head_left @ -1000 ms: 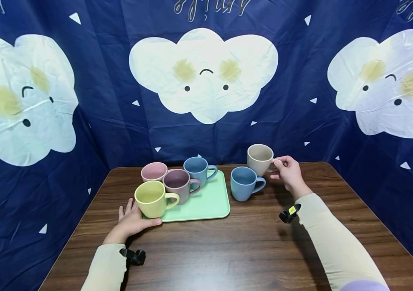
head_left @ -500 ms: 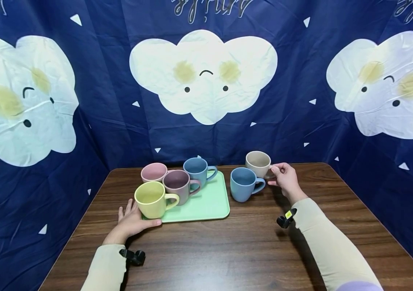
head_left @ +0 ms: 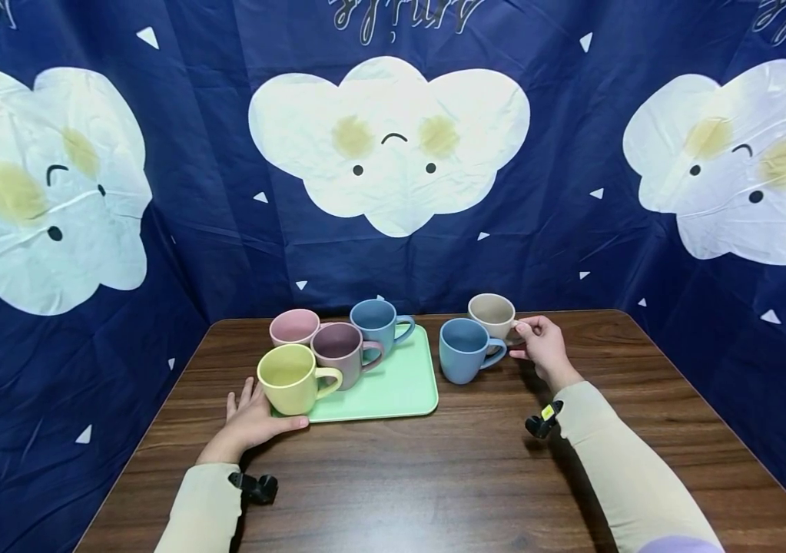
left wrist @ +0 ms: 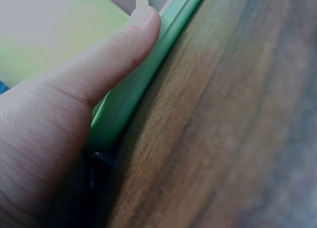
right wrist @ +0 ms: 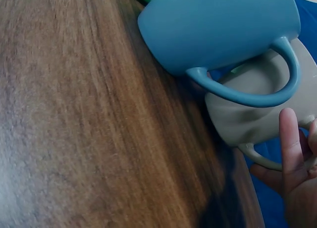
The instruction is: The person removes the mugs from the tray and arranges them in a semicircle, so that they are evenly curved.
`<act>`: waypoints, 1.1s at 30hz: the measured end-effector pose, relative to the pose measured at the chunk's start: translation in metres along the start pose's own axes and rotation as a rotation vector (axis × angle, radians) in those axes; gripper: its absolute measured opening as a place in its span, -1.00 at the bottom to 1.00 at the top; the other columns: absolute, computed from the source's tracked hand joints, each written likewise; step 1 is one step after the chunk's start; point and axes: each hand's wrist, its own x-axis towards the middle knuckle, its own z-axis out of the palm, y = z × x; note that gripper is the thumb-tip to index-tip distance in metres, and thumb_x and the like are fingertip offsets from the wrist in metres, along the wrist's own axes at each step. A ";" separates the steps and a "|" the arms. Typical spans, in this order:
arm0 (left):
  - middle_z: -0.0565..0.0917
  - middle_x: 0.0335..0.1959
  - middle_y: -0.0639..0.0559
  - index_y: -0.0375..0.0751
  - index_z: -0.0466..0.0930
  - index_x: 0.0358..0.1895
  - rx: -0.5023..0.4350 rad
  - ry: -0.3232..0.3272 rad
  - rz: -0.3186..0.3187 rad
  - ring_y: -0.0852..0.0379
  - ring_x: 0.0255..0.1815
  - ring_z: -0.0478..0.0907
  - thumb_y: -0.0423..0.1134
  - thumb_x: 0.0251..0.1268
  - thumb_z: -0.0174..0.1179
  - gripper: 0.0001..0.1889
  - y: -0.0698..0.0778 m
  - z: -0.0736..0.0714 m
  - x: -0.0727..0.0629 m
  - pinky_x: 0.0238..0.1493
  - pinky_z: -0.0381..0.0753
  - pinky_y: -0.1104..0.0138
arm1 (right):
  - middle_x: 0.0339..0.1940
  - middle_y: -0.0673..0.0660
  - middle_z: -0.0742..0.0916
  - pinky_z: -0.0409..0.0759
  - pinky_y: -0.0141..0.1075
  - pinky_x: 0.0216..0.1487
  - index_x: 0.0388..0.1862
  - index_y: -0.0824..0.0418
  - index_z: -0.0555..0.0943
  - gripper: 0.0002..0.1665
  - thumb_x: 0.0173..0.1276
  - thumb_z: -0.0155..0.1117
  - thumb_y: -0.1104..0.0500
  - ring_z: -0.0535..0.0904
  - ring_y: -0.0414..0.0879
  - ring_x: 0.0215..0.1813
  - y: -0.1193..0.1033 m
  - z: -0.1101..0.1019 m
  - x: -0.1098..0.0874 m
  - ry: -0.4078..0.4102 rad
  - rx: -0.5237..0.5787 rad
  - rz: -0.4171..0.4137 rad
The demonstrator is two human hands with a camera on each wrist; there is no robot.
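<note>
My right hand point(head_left: 543, 349) pinches the handle of a beige mug point(head_left: 492, 311), which stands upright near the table's back edge. In the right wrist view, the fingers are at the beige mug's point(right wrist: 237, 119) handle. Just in front of it is a blue mug point(head_left: 462, 361), partly covering it. My left hand point(head_left: 250, 422) rests against the near left corner of a light green tray point(head_left: 393, 395), fingers spread and thumb along the front rim. Beside that hand, a yellow mug point(head_left: 287, 390) sits on the tray. The left wrist view shows the straight thumb point(left wrist: 124, 49) over the rim.
Also on the tray are a purple mug point(head_left: 339, 365), a pink mug point(head_left: 293, 326) and a second blue mug point(head_left: 373, 324). A brown wooden table point(head_left: 393, 476) carries everything. Dark blue cloth point(head_left: 393, 265) with cloud prints hangs behind and along both sides.
The right hand has lowered the beige mug behind the blue mug, most of the way in the first half second. The left hand and the tray have stayed put.
</note>
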 end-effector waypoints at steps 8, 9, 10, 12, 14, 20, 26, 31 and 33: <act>-0.06 0.58 -0.49 -0.35 -0.10 0.61 0.057 -0.031 -0.028 -0.54 0.57 -0.32 0.37 -0.06 0.43 0.33 0.003 -0.001 0.000 0.37 -0.47 -0.45 | 0.11 0.34 0.58 0.75 -0.27 -0.37 0.07 0.40 0.40 -0.77 0.60 0.05 0.26 0.58 0.07 0.02 0.004 -0.001 -0.001 -0.005 -0.002 0.023; -0.07 0.59 -0.49 -0.35 -0.11 0.61 0.052 -0.033 -0.030 -0.54 0.57 -0.34 0.38 -0.06 0.43 0.34 0.003 -0.002 0.000 0.37 -0.49 -0.45 | 0.12 0.34 0.58 0.75 -0.27 -0.36 0.07 0.40 0.40 -0.77 0.61 0.04 0.25 0.58 0.06 0.03 0.005 -0.001 -0.001 -0.008 -0.002 0.026; -0.08 0.59 -0.49 -0.35 -0.11 0.61 0.043 -0.030 -0.028 -0.54 0.57 -0.34 0.38 -0.07 0.43 0.34 0.004 -0.002 -0.001 0.37 -0.50 -0.44 | 0.13 0.34 0.58 0.75 -0.27 -0.36 0.08 0.40 0.40 -0.77 0.61 0.04 0.25 0.57 0.07 0.05 0.005 -0.002 -0.001 -0.012 0.002 0.030; -0.07 0.58 -0.50 -0.35 -0.10 0.61 0.025 -0.017 -0.013 -0.55 0.57 -0.35 0.38 -0.08 0.44 0.34 0.001 0.000 0.000 0.36 -0.52 -0.45 | 0.11 0.31 0.59 0.76 -0.25 -0.34 0.08 0.39 0.40 -0.78 0.61 0.04 0.24 0.55 0.08 0.10 0.006 -0.003 -0.001 -0.022 0.014 0.038; -0.06 0.58 -0.50 -0.33 -0.09 0.61 0.005 0.001 0.001 -0.54 0.57 -0.35 0.41 -0.11 0.44 0.36 -0.003 0.002 0.002 0.36 -0.55 -0.44 | 0.11 0.29 0.59 0.76 -0.24 -0.32 0.07 0.37 0.40 -0.79 0.61 0.03 0.24 0.53 0.10 0.14 0.006 -0.004 0.000 -0.038 0.027 0.042; -0.07 0.59 -0.49 -0.31 -0.11 0.62 0.004 0.006 0.012 -0.53 0.57 -0.38 0.50 -0.13 0.38 0.39 -0.010 0.007 0.006 0.36 -0.58 -0.44 | 0.04 0.19 0.60 0.77 -0.18 -0.31 0.07 0.35 0.40 -0.80 0.62 0.02 0.23 0.51 0.12 0.13 0.005 -0.008 0.001 -0.077 0.040 0.048; -0.08 0.58 -0.50 -0.36 -0.11 0.61 0.020 -0.014 -0.009 -0.55 0.57 -0.37 0.40 -0.09 0.43 0.36 -0.003 0.002 0.005 0.36 -0.54 -0.44 | 0.03 0.16 0.61 0.77 -0.17 -0.32 0.14 0.39 0.38 -0.71 0.62 0.03 0.21 0.52 0.09 0.10 0.005 -0.010 0.003 -0.094 0.035 0.032; -0.08 0.58 -0.51 -0.38 -0.10 0.60 0.047 -0.024 -0.014 -0.56 0.56 -0.35 0.39 -0.07 0.43 0.35 -0.001 -0.001 0.004 0.36 -0.50 -0.46 | 0.03 0.18 0.61 0.77 -0.16 -0.32 0.15 0.40 0.38 -0.70 0.62 0.03 0.21 0.54 0.05 0.07 0.006 -0.010 0.003 -0.102 0.030 0.041; -0.07 0.58 -0.51 -0.38 -0.09 0.60 0.049 -0.018 -0.010 -0.55 0.56 -0.35 0.40 -0.07 0.42 0.34 -0.003 0.000 0.005 0.36 -0.51 -0.45 | 0.05 0.20 0.59 0.77 -0.15 -0.33 0.11 0.35 0.40 -0.76 0.62 0.02 0.21 0.55 0.06 0.06 0.006 -0.010 0.003 -0.099 0.030 0.049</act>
